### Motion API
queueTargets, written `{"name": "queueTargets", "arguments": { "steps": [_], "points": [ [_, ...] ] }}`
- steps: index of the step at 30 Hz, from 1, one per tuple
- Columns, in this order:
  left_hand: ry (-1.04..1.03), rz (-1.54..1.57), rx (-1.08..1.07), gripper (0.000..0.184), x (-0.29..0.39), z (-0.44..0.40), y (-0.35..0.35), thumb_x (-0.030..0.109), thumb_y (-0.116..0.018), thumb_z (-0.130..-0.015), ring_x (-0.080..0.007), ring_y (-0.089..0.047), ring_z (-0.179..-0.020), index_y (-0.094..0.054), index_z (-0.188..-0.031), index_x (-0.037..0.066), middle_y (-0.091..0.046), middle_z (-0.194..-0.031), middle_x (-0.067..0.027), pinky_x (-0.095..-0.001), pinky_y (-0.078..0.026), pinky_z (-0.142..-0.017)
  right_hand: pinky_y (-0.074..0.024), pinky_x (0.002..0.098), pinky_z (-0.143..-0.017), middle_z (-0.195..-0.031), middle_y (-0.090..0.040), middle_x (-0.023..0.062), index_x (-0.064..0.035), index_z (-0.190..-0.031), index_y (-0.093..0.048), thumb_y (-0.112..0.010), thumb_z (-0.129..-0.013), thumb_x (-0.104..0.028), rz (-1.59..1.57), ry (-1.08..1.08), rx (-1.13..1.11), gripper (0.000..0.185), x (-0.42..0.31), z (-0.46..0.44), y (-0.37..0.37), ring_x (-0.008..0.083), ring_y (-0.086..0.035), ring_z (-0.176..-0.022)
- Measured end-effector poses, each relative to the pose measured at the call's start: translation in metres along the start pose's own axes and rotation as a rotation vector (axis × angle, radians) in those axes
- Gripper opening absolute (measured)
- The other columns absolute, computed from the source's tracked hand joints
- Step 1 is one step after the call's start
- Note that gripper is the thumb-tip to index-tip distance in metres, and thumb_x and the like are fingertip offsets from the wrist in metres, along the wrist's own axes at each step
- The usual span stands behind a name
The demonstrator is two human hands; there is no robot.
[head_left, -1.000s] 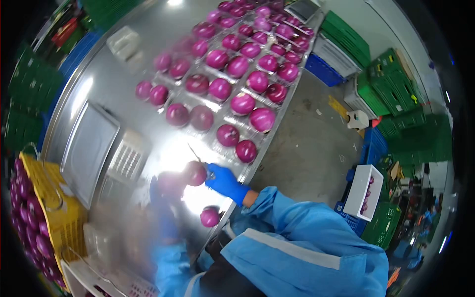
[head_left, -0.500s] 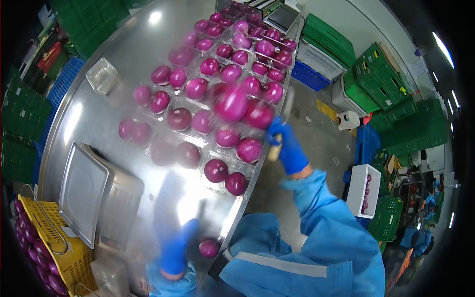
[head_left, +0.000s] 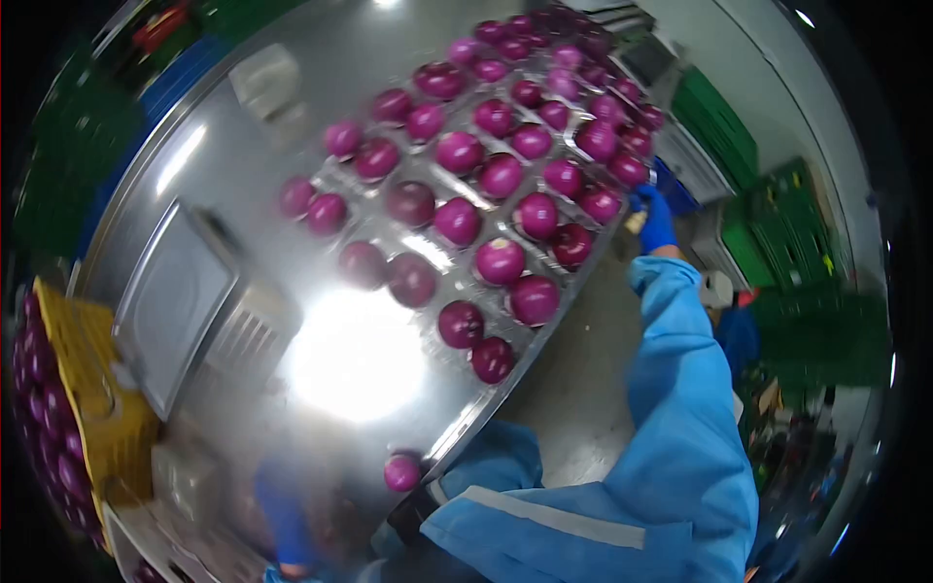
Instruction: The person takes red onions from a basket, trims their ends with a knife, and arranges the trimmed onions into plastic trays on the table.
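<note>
My right hand (head_left: 656, 222), in a blue glove, is closed at the table's right edge, beside the trays. The pale wooden handle of a knife (head_left: 636, 222) sticks out of this fist; the blade is hard to make out now. Purple-red onions (head_left: 458, 222) sit mostly in pairs in clear plastic trays (head_left: 428, 251) across the table. Near the front edge one loose onion (head_left: 401, 472) lies on the metal. My left hand (head_left: 282, 510), also gloved in blue, is low at the front left, close to stacked clear trays (head_left: 185, 481). Motion smears its fingers.
A steel table (head_left: 321, 87) spans the view. On its left stand a metal-rimmed container (head_left: 175, 301) and a lone clear tray (head_left: 265, 81). A yellow crate (head_left: 107, 389) of onions stands at far left. Green crates (head_left: 787, 233) are stacked at right.
My right hand has moved up and away along the table edge with the knife. My left hand has drawn back toward the lower left. The view has shifted.
</note>
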State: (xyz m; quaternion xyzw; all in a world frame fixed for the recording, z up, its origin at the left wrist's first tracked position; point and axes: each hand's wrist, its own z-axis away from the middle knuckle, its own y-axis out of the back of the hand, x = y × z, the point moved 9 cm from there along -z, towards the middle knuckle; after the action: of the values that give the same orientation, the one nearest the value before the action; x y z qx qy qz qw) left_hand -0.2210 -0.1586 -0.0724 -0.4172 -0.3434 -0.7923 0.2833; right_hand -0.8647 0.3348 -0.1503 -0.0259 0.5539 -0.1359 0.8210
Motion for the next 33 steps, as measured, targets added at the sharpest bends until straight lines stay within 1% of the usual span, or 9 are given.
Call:
{"name": "queueTargets", "arguments": {
  "steps": [5,9,10,11,14,20,24,26,33],
  "points": [
    [0.072,0.225,0.155,0.035,-0.013,0.021,0.055,0.004,-0.060,-0.087,-0.0181,-0.064,-0.099,-0.060,-0.121,-0.004,-0.066,-0.107,-0.0110,-0.0291,-0.050,-0.091,-0.0482,0.0309,-0.067,-0.083,-0.060,0.0035,-0.0104,-0.097,-0.065,-0.060,-0.094,-0.032,0.176,-0.016,-0.039,0.022,-0.001,-0.050,0.035,0.0166,-0.057,-0.076],
    [0.014,0.221,0.284,0.034,-0.037,0.043,0.115,0.005,-0.059,-0.089,-0.0181,-0.064,-0.101,-0.060,-0.122,-0.003,-0.066,-0.112,-0.0118,-0.0291,-0.050,-0.091,-0.0461,0.0286,-0.061,-0.084,-0.059,0.0004,-0.0127,-0.104,-0.061,-0.047,-0.100,-0.025,0.055,-0.212,-0.940,0.019,0.021,-0.136,0.037,0.0116,-0.055,-0.071],
    [0.078,0.346,0.337,0.033,-0.043,0.050,0.126,0.005,-0.059,-0.091,-0.0181,-0.064,-0.102,-0.060,-0.123,-0.003,-0.066,-0.114,-0.0117,-0.0293,-0.050,-0.091,-0.0438,0.0273,-0.057,-0.075,-0.055,-0.0022,-0.0153,-0.092,-0.060,-0.052,-0.097,-0.026,0.043,-0.111,-0.359,0.015,0.014,-0.125,0.040,0.0095,-0.051,-0.065],
    [-0.015,0.368,0.407,0.034,-0.061,0.048,0.153,0.006,-0.059,-0.092,-0.0185,-0.063,-0.105,-0.058,-0.125,-0.002,-0.065,-0.117,-0.0111,-0.0296,-0.049,-0.092,-0.0439,0.0270,-0.056,-0.071,-0.052,-0.0044,-0.0188,-0.083,-0.058,-0.055,-0.096,-0.030,0.071,-0.151,-0.715,0.017,0.023,-0.146,0.030,0.0091,-0.051,-0.062],
    [-0.269,0.069,0.596,0.037,-0.020,0.063,0.194,0.009,-0.057,-0.096,-0.0211,-0.057,-0.118,-0.054,-0.131,-0.001,-0.060,-0.128,-0.0117,-0.0320,-0.044,-0.101,-0.0446,0.0270,-0.057,-0.069,-0.050,-0.0066,-0.0210,-0.077,-0.055,-0.055,-0.095,-0.033,0.020,-0.122,-0.224,0.022,0.019,-0.097,0.024,0.0089,-0.050,-0.061],
    [-0.416,-0.751,0.748,0.028,-0.051,0.008,0.256,0.010,-0.051,-0.097,-0.0203,-0.058,-0.107,-0.056,-0.122,-0.001,-0.061,-0.118,-0.0112,-0.0312,-0.045,-0.095,-0.0468,0.0339,-0.076,-0.105,-0.061,0.0061,-0.0092,-0.113,-0.061,-0.037,-0.102,-0.027,0.437,0.053,-0.456,0.031,0.022,-0.055,0.014,0.0190,-0.057,-0.090],
    [-0.373,-1.597,0.616,0.023,-0.192,-0.086,0.274,0.010,-0.046,-0.098,-0.0191,-0.060,-0.097,-0.057,-0.115,-0.001,-0.062,-0.109,-0.0099,-0.0299,-0.047,-0.089,-0.0498,0.0289,-0.065,-0.085,-0.066,0.0049,-0.0111,-0.098,-0.067,-0.066,-0.089,-0.033,0.173,0.273,0.013,0.024,-0.017,0.073,-0.017,0.0169,-0.062,-0.074],
    [-0.433,-0.648,0.234,0.037,-0.159,-0.071,0.305,0.001,-0.049,-0.094,-0.0232,-0.061,-0.108,-0.053,-0.130,-0.006,-0.064,-0.120,-0.0139,-0.0346,-0.049,-0.095,-0.0492,0.0273,-0.061,-0.088,-0.068,0.0074,-0.0065,-0.096,-0.066,-0.065,-0.088,-0.025,0.015,0.238,0.108,0.020,0.005,0.045,0.007,0.0190,-0.065,-0.074],
    [-0.300,-0.590,0.285,0.020,-0.115,-0.066,0.310,0.004,-0.070,-0.078,-0.0194,-0.065,-0.078,-0.069,-0.098,0.001,-0.070,-0.085,-0.0134,-0.0339,-0.052,-0.074,-0.0368,0.0230,-0.046,-0.094,-0.070,0.0067,-0.0038,-0.102,-0.064,-0.062,-0.090,-0.021,0.278,0.189,-0.153,0.021,0.022,0.203,-0.056,0.0127,-0.061,-0.064]
  ]
}}
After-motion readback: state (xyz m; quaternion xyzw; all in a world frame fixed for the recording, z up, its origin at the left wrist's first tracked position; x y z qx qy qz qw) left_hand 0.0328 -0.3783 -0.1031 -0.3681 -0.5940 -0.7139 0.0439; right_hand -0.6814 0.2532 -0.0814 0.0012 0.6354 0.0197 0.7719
